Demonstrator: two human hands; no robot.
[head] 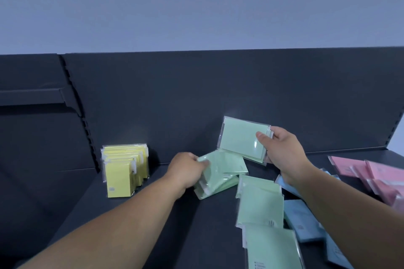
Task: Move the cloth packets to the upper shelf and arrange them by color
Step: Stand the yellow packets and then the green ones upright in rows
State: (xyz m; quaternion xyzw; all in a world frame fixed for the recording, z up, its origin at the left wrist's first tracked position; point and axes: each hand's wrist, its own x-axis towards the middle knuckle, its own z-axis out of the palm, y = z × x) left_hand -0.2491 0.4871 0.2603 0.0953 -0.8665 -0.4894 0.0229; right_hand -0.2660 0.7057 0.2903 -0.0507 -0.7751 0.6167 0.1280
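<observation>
On the dark shelf (135, 220) several yellow packets (123, 170) stand upright in a row at the left, by the back panel. My left hand (185, 169) grips a small bunch of green packets (220, 174) lying tilted at the shelf's middle. My right hand (282, 148) holds green packets (240, 137) raised above the shelf, thumb on the front face. More green packets (260, 203) lie flat in a loose line toward me. Blue packets (301, 218) lie under my right forearm. Pink packets (371, 172) lie in a pile at the far right.
A dark back panel (196, 94) rises behind the shelf, with a slotted upright (80, 116) at its left. Another dark shelf edge (32, 96) sticks out at the upper left. Bare shelf surface lies between the yellow row and the green packets.
</observation>
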